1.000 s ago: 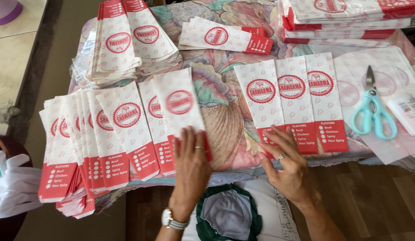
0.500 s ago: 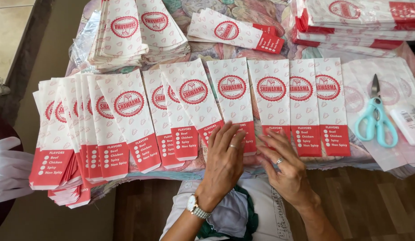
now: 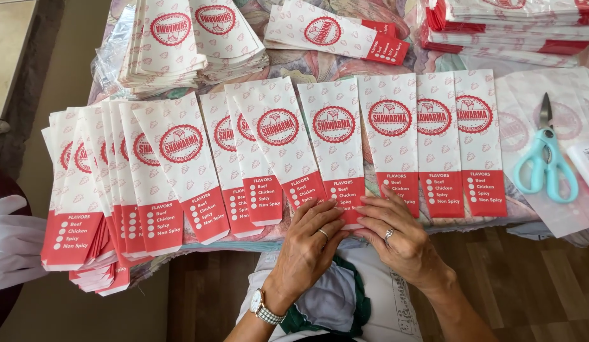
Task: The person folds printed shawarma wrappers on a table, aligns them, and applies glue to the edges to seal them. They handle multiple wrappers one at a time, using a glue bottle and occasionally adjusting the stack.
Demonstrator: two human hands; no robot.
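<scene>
Paper bags, white with a round red stamp and a red foot, lie fanned in a row across the middle of the head view, each overlapping its neighbour. My left hand (image 3: 307, 237) and right hand (image 3: 396, 231) meet at lower centre, both flat with fingers loosely spread, pinching nothing. Fingertips press the red foot of the middle bag (image 3: 337, 149), which sits between the tilted bags to its left and the upright ones to its right.

To do this well, I judge: keep both palms low and slide rather than lift, so the thin paper does not buckle. Match the foot's lower edge to the bag at right (image 3: 390, 139), so the overlap stays even.

Left third of the frame: a denser fan (image 3: 117, 183) spills over the table edge and looks ready to slip. Upper left, a loose stack (image 3: 180, 44); upper right, a banded stack (image 3: 510, 25). Teal-handled scissors (image 3: 548, 161) lie at far right, well apart from my hands.
</scene>
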